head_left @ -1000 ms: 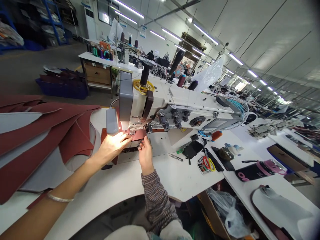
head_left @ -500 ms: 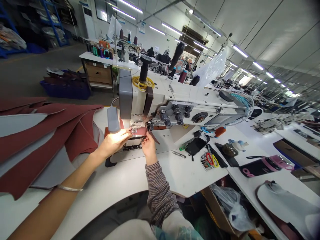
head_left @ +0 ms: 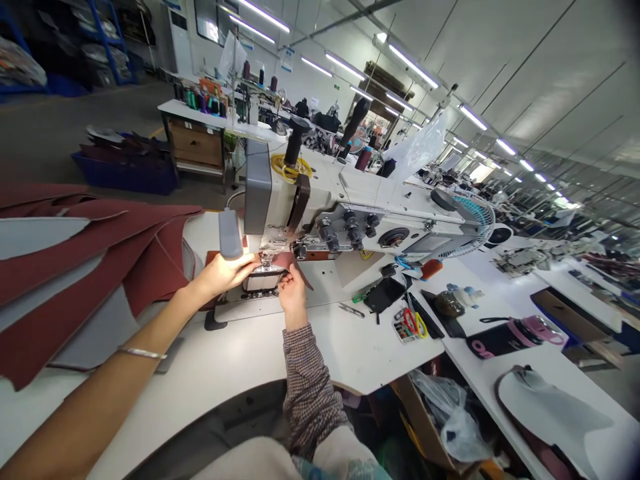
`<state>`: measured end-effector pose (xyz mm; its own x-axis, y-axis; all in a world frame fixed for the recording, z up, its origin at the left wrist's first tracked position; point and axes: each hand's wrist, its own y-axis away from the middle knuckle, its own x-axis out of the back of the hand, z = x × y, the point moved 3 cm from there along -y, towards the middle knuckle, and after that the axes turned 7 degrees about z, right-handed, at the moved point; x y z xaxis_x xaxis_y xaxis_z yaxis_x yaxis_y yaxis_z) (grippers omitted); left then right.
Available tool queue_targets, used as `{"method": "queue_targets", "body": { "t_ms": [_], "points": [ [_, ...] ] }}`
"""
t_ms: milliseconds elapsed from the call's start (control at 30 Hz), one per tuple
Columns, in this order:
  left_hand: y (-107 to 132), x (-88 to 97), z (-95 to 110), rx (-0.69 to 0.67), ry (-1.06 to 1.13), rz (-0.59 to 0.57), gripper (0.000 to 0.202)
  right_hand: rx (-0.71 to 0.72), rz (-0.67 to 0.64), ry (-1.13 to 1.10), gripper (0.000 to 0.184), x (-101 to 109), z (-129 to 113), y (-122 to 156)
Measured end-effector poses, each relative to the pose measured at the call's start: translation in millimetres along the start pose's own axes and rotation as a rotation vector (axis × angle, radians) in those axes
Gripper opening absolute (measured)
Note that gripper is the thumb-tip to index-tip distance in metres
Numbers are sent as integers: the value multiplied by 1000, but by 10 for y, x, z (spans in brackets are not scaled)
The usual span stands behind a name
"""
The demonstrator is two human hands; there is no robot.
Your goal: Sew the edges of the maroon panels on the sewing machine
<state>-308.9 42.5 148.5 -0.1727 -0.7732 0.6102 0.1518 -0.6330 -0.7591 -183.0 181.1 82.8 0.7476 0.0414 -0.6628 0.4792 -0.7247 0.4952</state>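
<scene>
A white industrial sewing machine (head_left: 350, 207) stands on the white table (head_left: 350, 347). Under its needle lies a small dark red leather piece (head_left: 293, 261). My left hand (head_left: 225, 275) lies lit by the machine's lamp, its fingers pressed onto the piece just left of the presser foot. My right hand (head_left: 291, 293) pinches the piece's near edge just right of the needle. A metal bangle (head_left: 143, 352) is on my left wrist; my right arm wears a checked sleeve (head_left: 310, 387).
A stack of dark red and grey cut leather panels (head_left: 75, 267) covers the table's left side. Scissors (head_left: 415, 323), a thread snipper (head_left: 350, 310), a black pouch (head_left: 383, 293) and a pink bottle (head_left: 540, 330) lie right of the machine. Other workstations stretch behind.
The red piece has shifted under the needle: my right hand moved up from the table to pinch its edge, then drew slightly back. My left hand stays pressed beside the presser foot.
</scene>
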Motion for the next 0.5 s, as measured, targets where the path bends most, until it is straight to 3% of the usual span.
{"method": "queue_targets", "body": {
  "t_ms": [367, 433, 500],
  "points": [
    [18, -37, 94, 65, 117, 49, 26, 23, -69, -62, 16, 36, 70, -112],
    [137, 23, 56, 48, 151, 68, 25, 50, -51, -63, 14, 50, 74, -176],
    [319, 204, -138, 93, 88, 94, 27, 100, -39, -55, 17, 52, 56, -248]
  ]
}}
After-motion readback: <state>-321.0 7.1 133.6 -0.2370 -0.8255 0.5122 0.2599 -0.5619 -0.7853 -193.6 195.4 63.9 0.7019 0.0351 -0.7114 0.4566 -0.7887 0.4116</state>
